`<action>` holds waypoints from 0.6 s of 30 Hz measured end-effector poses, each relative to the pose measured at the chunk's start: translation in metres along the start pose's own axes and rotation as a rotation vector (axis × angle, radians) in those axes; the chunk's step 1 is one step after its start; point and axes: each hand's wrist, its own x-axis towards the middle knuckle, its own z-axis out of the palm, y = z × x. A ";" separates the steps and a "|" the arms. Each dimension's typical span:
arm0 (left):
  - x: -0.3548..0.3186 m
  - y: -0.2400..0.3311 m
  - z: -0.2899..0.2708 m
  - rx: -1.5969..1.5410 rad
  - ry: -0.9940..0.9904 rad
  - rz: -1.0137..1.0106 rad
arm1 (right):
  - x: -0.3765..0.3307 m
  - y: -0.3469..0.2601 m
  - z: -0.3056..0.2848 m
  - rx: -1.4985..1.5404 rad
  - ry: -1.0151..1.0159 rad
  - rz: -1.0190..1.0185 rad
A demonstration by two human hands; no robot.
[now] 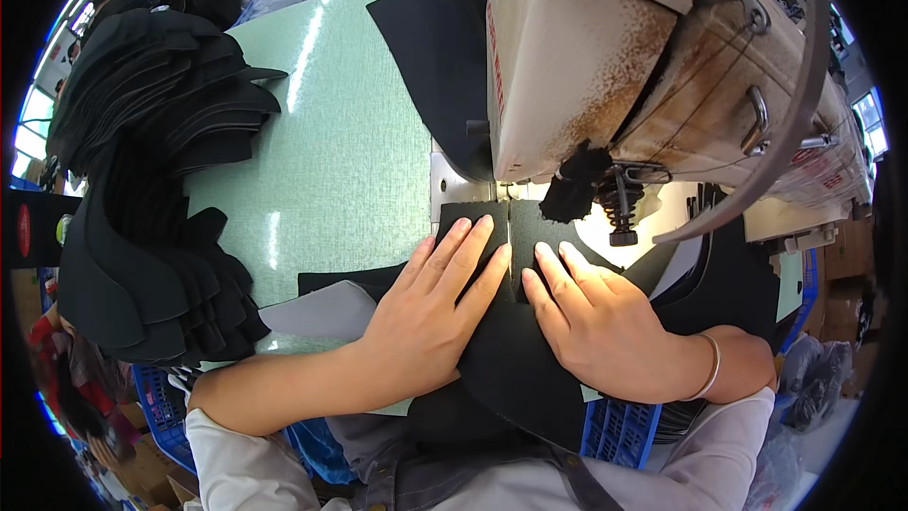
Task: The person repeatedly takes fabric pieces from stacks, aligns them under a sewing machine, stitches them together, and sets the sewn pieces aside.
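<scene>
Head: left hand (413, 324), right hand (605, 324) spread on black fabric (515, 350), flanking its edge; tabletop (331, 151) extends leftward.

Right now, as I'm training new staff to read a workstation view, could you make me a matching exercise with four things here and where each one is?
Things:
1. Silver bangle
2. Stacked black pieces
3. Left hand
4. Sewing machine

Places:
A. At the upper right of the picture
B. Around the wrist of the right hand
C. Resting on black material, fingers extended
D. On the left side of the light green tabletop

Right pairs: 1-B, 2-D, 3-C, 4-A.
</scene>
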 end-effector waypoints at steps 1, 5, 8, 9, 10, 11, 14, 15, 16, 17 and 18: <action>0.001 0.000 0.000 -0.001 -0.001 0.000 | 0.000 0.000 0.000 0.001 -0.001 0.001; 0.002 0.000 0.001 0.020 0.004 0.001 | 0.002 0.004 0.000 -0.005 0.028 -0.034; 0.003 0.000 0.002 0.030 0.008 -0.002 | 0.004 0.006 -0.001 0.010 0.055 -0.056; 0.003 0.000 0.002 0.036 0.001 -0.003 | 0.004 0.006 -0.001 0.022 0.046 -0.055; 0.003 0.000 0.002 0.040 0.005 -0.001 | 0.004 0.007 -0.002 0.017 0.057 -0.056; 0.003 0.000 0.002 0.053 0.010 -0.002 | 0.004 0.007 -0.002 0.023 0.057 -0.060; 0.004 -0.001 0.001 0.064 0.026 0.001 | 0.005 0.008 -0.002 0.023 0.064 -0.062; 0.004 -0.001 0.001 0.055 0.029 -0.001 | 0.006 0.008 -0.002 0.022 0.052 -0.065; 0.004 -0.001 0.001 0.055 0.036 0.004 | 0.006 0.009 -0.002 0.021 0.064 -0.061; 0.005 -0.001 0.001 0.060 0.041 0.000 | 0.007 0.010 -0.002 0.027 0.069 -0.064; 0.005 -0.002 0.002 0.065 0.046 -0.005 | 0.007 0.010 -0.002 0.033 0.074 -0.068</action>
